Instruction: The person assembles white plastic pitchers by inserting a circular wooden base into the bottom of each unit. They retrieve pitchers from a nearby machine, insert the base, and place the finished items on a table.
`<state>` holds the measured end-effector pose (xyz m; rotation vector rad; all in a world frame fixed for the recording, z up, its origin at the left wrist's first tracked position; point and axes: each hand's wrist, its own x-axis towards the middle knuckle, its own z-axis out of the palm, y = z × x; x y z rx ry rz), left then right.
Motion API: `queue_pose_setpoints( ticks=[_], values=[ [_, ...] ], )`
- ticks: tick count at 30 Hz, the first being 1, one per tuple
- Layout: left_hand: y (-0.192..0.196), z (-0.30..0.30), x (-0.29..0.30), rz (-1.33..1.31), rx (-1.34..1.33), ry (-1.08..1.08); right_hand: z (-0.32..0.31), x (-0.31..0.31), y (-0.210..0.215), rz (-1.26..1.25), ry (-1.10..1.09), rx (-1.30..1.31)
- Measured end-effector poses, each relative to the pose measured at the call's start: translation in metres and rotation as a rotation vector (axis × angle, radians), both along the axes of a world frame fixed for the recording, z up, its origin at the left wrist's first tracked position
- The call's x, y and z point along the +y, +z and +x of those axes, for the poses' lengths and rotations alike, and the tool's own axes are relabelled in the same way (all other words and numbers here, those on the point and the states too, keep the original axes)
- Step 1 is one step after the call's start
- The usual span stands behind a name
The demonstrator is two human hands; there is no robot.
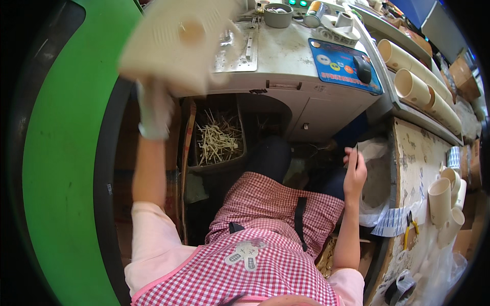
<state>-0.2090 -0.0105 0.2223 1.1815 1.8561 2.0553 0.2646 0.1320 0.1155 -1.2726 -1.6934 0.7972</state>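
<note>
A: Biggest thing first?
B: Green curved panel (56, 168), whole left side of the frame. Then the grey-white machine top (291, 56) across upper centre.

A: What's in the hands?
B: Left hand (153, 109), in a white glove, is raised at upper left and grips one cream plastic piece (178, 43), flat and ribbed. It's motion-blurred. Long axis runs roughly lower left to upper right, broad face toward the camera. Glove fingers closed round its lower edge; exact finger layout I cannot tell, too blurred.

A: Right hand?
B: Right hand (354, 171), bare, right of centre, beside a white plastic bag (375, 178). Fingers together, pinching one thin dark sliver that points up.

A: Counts?
B: One bin of pale offcut strips (219, 143) under the machine, centre. One blue control panel (344, 66) with a black mouse (362, 69) on it. Two cream tube ends (411, 86) clearly facing out at upper right, about three more tubes (441, 201) at right edge. One grey bowl (278, 15) at top. One yellow-handled pliers (408, 232) lower right.

A: Clothing?
B: Red-check apron (265, 245), pink sleeves.
</note>
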Motion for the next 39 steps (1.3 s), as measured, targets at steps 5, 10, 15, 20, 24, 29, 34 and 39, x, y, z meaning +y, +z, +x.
queue_pose_setpoints(
  ticks=[5,10,15,20,24,29,34,39],
  values=[
    [0.111,-0.169,0.133,-0.505,0.85,0.571,0.03,-0.019,-0.061,-0.013,-0.096,-0.372],
    [0.095,-0.21,0.201,-0.485,0.535,0.436,0.027,-0.024,-0.078,0.125,-0.107,-0.405],
    [0.062,-0.23,0.208,-0.483,0.376,0.271,0.023,-0.016,-0.069,0.102,-0.083,-0.405],
    [0.052,-0.231,0.192,-0.442,0.112,-0.038,0.02,-0.017,-0.075,0.163,-0.073,-0.401],
    [0.069,-0.19,0.18,-0.484,0.179,-0.105,0.019,-0.015,-0.077,0.17,-0.082,-0.433],
    [0.018,-0.096,0.102,0.176,0.44,0.427,0.018,-0.027,-0.061,-0.031,-0.001,-0.315],
    [-0.145,0.001,-0.107,-0.15,0.091,0.441,0.003,-0.104,-0.051,-0.958,0.225,0.672],
    [-0.274,0.021,-0.317,-0.934,0.152,0.84,-0.028,-0.191,-0.055,-1.201,0.32,0.614]
  ],
)
